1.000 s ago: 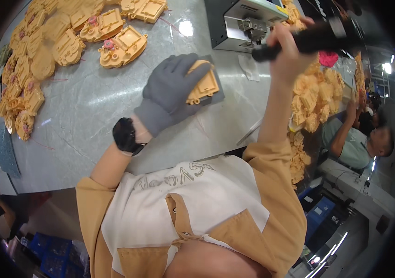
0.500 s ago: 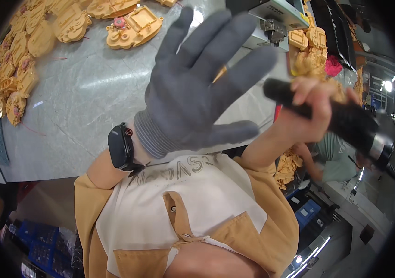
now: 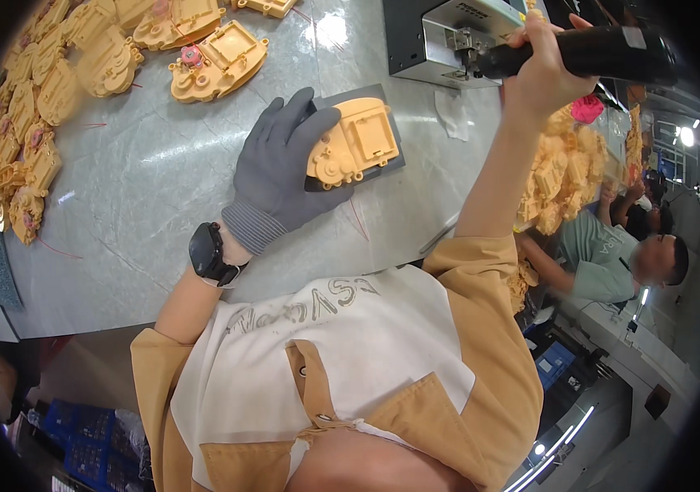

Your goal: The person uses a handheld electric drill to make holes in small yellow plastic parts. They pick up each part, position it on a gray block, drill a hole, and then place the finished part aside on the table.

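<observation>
The grey-gloved left hand (image 3: 278, 176) lay with fingers spread flat beside the yellow moulded plastic housing (image 3: 352, 145), which sat on a dark square pad (image 3: 392, 153). It looked light, rigid, best steadied by its edges. The right hand (image 3: 542, 70), above the pad, was clamped round a black power screwdriver (image 3: 588, 54).

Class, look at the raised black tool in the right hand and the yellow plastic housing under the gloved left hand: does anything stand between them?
Nothing visible does. The right hand holds the black tool above the bare table; the yellow housing lies exposed beside the left hand.
</observation>
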`<state>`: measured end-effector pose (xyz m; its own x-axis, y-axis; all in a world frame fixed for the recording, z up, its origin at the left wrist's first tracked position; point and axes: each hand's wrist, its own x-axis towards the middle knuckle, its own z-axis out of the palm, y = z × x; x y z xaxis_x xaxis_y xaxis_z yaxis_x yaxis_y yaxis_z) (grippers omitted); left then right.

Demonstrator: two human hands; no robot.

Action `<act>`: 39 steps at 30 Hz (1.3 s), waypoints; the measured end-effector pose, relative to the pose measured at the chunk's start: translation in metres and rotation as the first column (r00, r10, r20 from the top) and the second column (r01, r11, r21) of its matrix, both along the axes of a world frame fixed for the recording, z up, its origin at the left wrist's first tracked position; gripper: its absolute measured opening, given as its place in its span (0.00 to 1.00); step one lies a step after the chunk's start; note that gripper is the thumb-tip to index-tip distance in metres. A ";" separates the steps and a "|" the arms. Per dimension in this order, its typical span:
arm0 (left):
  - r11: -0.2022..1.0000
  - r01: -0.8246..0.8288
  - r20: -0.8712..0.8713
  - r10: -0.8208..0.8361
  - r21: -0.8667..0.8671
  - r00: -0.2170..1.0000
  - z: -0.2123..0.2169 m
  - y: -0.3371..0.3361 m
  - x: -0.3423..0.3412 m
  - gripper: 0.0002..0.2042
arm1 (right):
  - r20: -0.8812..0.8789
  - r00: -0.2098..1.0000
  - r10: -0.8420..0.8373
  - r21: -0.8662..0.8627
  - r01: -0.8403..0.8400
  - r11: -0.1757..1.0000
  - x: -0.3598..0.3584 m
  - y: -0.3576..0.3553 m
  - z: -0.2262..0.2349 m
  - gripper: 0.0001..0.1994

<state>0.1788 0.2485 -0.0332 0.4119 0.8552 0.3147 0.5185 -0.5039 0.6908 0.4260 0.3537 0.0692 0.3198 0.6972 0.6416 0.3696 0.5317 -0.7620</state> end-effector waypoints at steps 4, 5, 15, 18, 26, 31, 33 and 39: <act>0.999 -0.023 -0.003 0.023 -0.027 1.000 -0.003 0.001 0.000 0.40 | -0.194 0.976 0.102 -0.013 -0.106 0.994 -0.024 -0.060 -0.013 0.24; 1.000 -0.026 0.009 0.026 -0.016 1.000 -0.005 0.002 0.000 0.40 | -0.210 0.974 0.084 0.015 -0.083 0.996 -0.030 -0.076 -0.011 0.26; 1.000 0.006 0.038 -0.006 -0.015 0.999 -0.004 0.007 -0.002 0.41 | -0.176 0.984 0.035 0.241 0.008 0.971 0.003 -0.013 0.009 0.26; 1.000 0.007 0.025 -0.006 -0.024 1.000 -0.006 0.008 -0.003 0.42 | -0.096 0.995 -0.024 0.197 0.042 0.979 0.004 -0.001 -0.001 0.24; 1.000 0.009 -0.011 -0.009 -0.021 1.000 -0.002 0.007 -0.007 0.43 | -0.165 0.985 0.053 -0.002 -0.054 0.999 -0.019 -0.035 -0.005 0.21; 1.000 0.010 0.041 -0.010 0.000 0.999 -0.010 0.008 -0.003 0.43 | -0.313 0.886 0.342 0.100 -0.328 0.940 -0.063 -0.115 -0.004 0.29; 1.000 -0.022 -0.003 0.022 -0.006 1.000 -0.010 0.006 -0.004 0.40 | -0.295 0.874 0.387 0.109 -0.372 0.922 -0.077 -0.124 -0.006 0.29; 0.999 -0.021 -0.002 0.021 -0.032 1.000 -0.009 0.007 -0.005 0.40 | -0.291 0.882 0.372 0.041 -0.377 0.925 -0.081 -0.119 -0.004 0.29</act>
